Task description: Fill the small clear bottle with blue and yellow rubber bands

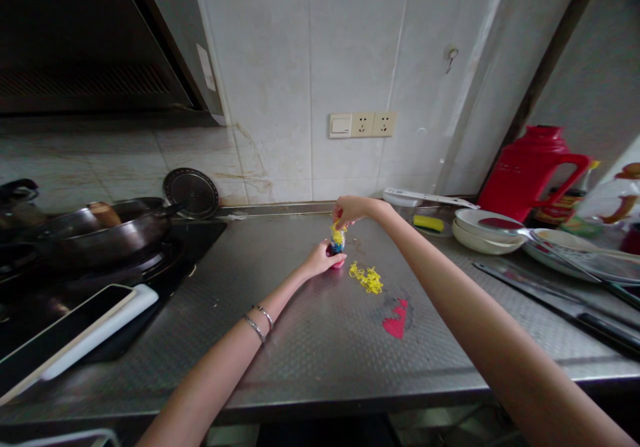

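Observation:
My left hand (325, 259) is wrapped round a small clear jar (337, 239) standing upright on the steel counter. Yellow and blue bits show inside the jar, and something pink is at its base. Over the jar's mouth, my right hand (350, 211) has its fingers pinched together on yellow loops that look like rubber bands (337, 232). A loose pile of yellow rubber bands (370, 279) lies on the counter to the right of the jar. Closer to me lies a patch of small red-pink pieces (396, 320), too blurred to name.
A pan (115, 230) sits on the stove at left, beside a white-edged phone-like slab (90, 334). At right stand bowls (487, 240), a red thermos (530, 170), a plate (590, 250) and a long black-handled utensil (545, 304). A yellow sponge (428, 223) lies behind.

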### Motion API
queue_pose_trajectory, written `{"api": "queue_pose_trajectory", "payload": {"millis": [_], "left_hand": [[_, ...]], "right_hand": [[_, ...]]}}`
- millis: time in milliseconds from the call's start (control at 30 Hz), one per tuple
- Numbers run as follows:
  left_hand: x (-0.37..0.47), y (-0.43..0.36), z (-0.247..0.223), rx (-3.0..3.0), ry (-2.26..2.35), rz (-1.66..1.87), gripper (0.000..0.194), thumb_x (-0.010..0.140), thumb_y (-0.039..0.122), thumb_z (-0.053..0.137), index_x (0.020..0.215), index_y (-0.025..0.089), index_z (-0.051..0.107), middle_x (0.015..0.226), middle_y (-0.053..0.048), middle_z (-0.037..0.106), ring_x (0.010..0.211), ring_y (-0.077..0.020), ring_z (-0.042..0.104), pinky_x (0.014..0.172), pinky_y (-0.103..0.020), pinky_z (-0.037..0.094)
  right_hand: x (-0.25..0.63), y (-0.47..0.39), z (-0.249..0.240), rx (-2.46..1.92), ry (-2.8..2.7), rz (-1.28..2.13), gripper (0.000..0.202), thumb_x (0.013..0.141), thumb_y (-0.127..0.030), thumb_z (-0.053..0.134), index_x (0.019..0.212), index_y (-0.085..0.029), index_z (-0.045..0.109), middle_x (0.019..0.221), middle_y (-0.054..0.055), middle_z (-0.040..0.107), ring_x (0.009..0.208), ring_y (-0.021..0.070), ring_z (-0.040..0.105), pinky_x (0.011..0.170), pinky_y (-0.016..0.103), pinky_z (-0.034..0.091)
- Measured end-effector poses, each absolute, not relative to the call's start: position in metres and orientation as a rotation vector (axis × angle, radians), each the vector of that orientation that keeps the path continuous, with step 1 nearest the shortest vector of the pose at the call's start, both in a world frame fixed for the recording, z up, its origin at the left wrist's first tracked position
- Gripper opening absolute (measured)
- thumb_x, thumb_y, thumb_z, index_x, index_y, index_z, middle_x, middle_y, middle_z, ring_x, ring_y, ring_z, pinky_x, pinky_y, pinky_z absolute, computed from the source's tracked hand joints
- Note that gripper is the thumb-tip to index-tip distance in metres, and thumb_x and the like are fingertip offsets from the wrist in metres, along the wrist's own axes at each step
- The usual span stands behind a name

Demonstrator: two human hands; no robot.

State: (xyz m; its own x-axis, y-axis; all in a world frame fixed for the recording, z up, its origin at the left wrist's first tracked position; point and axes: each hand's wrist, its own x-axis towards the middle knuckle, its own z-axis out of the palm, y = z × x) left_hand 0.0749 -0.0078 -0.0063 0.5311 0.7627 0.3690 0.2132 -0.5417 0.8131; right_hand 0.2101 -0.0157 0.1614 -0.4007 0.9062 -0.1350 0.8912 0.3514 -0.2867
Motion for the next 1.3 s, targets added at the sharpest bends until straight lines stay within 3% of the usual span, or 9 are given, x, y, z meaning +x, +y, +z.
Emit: {"api": "queue_pose_trajectory", "payload": {"millis": [267, 633, 833, 1067, 1300], "left_hand": [[0.075, -0.006, -0.007, 2.074, 0.834, 0.966, 0.034, 0.067, 0.041, 0.061, 0.081, 0.011, 0.052, 0.07, -0.002, 0.057, 0.059, -0.01, 0.048, 0.056, -0.023, 0.038], [0.076, -0.008, -0.007, 2.08, 0.814, 0.974, 0.029, 0.068, 0.037, 0.06, 0.08, 0.013, 0.051, 0.072, -0.002, 0.057, 0.063, -0.0111, 0.049, 0.059, -0.024, 0.039], [0.076, -0.01, -0.004, 2.082, 0.843, 0.952, 0.028, 0.068, 0.037, 0.059, 0.078, 0.012, 0.051, 0.069, -0.001, 0.056, 0.061, -0.0103, 0.047, 0.057, -0.023, 0.038], [0.076, -0.012, -0.002, 2.08, 0.857, 0.953, 0.026, 0.068, 0.036, 0.058, 0.077, 0.013, 0.051, 0.067, 0.001, 0.054, 0.059, -0.0097, 0.046, 0.055, -0.022, 0.037], [0.076, -0.012, -0.003, 2.069, 0.86, 0.96, 0.028, 0.067, 0.037, 0.059, 0.079, 0.013, 0.052, 0.067, 0.0, 0.055, 0.059, -0.0104, 0.047, 0.055, -0.022, 0.037]], "right_hand": [[0.224, -0.016, 0.153, -1.524, -2.43, 0.562, 0.021, 0.06, -0.021, 0.064, 0.079, -0.012, 0.066, 0.068, 0.005, 0.066, 0.054, 0.0102, 0.056, 0.049, 0.019, 0.045], [0.233, -0.028, 0.131, -1.38, -2.33, 0.338, 0.019, 0.068, -0.028, 0.058, 0.075, -0.013, 0.069, 0.061, 0.003, 0.064, 0.052, 0.0098, 0.054, 0.047, 0.018, 0.038], [0.232, -0.033, 0.119, -1.345, -2.267, 0.095, 0.021, 0.072, -0.03, 0.058, 0.073, -0.012, 0.069, 0.075, 0.006, 0.067, 0.069, 0.0146, 0.058, 0.062, 0.021, 0.041], [0.228, -0.039, 0.11, -1.407, -2.175, 0.265, 0.048, 0.087, -0.046, 0.033, 0.078, -0.012, 0.066, 0.084, 0.008, 0.068, 0.077, 0.0155, 0.06, 0.069, 0.021, 0.042], [0.229, -0.029, 0.109, -1.484, -2.279, 0.316, 0.064, 0.083, -0.061, 0.021, 0.08, -0.013, 0.065, 0.089, 0.012, 0.066, 0.086, 0.022, 0.059, 0.081, 0.028, 0.04]]}}
